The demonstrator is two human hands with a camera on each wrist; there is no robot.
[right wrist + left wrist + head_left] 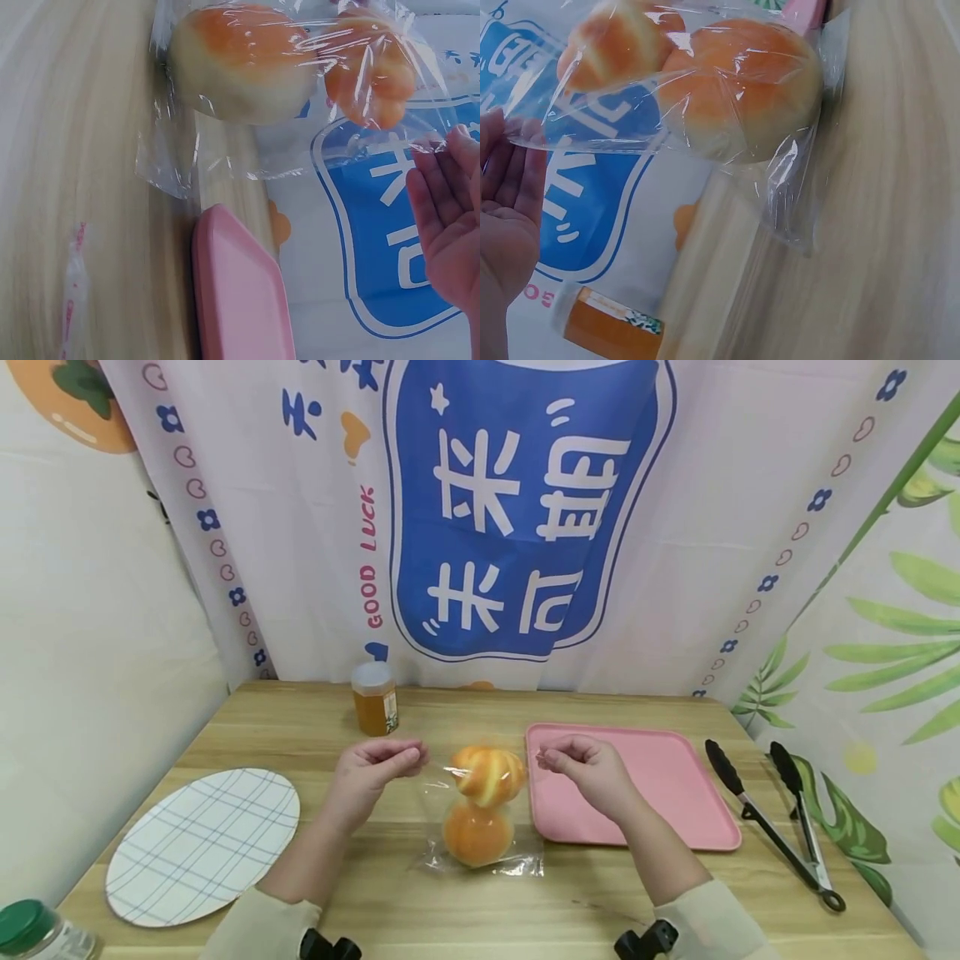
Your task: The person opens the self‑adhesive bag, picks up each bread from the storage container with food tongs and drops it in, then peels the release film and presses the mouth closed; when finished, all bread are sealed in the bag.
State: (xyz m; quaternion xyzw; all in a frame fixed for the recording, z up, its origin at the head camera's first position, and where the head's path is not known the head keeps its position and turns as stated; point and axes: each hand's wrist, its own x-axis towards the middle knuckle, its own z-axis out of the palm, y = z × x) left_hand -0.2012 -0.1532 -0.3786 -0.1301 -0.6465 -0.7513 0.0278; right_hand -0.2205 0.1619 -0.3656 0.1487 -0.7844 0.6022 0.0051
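Observation:
A clear plastic bag [525, 865] holds two bread rolls, one above the other. The lower is a smooth round bun [477, 833]; the upper is a ridged, striped roll [489, 775]. My left hand [378, 770] pinches the bag's upper left edge between thumb and fingers. On the opposite side my right hand [585, 768] pinches the upper right edge. Between the two hands the bag is stretched out over the table. Both wrist views show the round bun [742, 90] and the ridged roll [369, 71] inside the film, with fingertips on its edge.
A pink tray [637, 785] lies right of the bag, with black-tipped tongs [802, 852] beyond it. At left is an oval checked board [202, 847]. A honey-coloured jar [375, 700] stands at the back, and a green-lidded jar [37, 931] at the front left corner.

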